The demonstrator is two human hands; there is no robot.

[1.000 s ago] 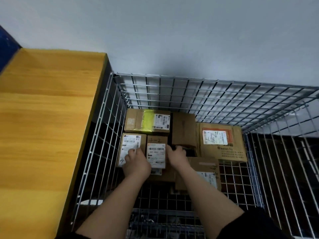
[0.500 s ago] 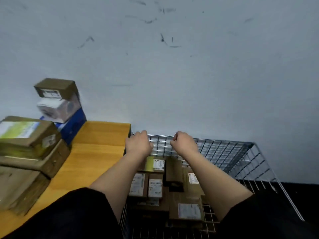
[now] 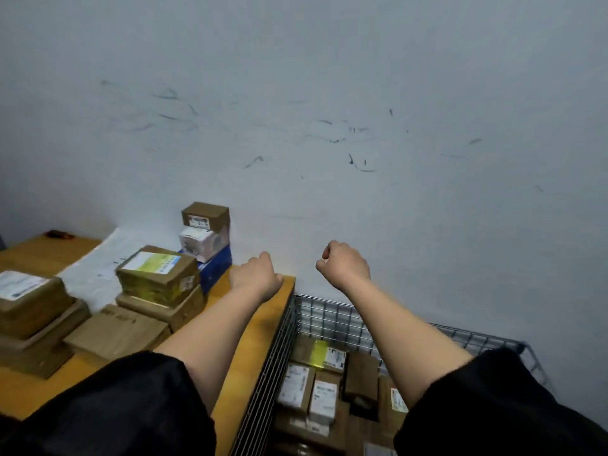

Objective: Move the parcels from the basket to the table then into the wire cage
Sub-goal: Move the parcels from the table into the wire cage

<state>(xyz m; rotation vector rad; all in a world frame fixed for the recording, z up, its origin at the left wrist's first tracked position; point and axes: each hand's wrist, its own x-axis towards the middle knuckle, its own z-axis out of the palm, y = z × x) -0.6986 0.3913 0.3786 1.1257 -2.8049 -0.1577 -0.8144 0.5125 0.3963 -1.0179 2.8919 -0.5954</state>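
Though labelled, parcels (image 3: 309, 386) (blurred) unreadable.

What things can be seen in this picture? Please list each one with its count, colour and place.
table: one, yellow wood, on the left
wire cage: one, grey metal, right of the table, against the wall
parcels in the cage: at least six, brown with white labels, on the cage floor
parcels on the table: about six, brown, stacked on the left
small stack: brown box on a white box on a blue box, at the wall
white sheet: one, flat on the table, behind the parcels
wall: pale grey, with dark scuffs
left hand: empty, fingers hidden, above the table's far corner
right hand: empty, fingers curled, above the cage
sleeves: two, black, nearest the camera
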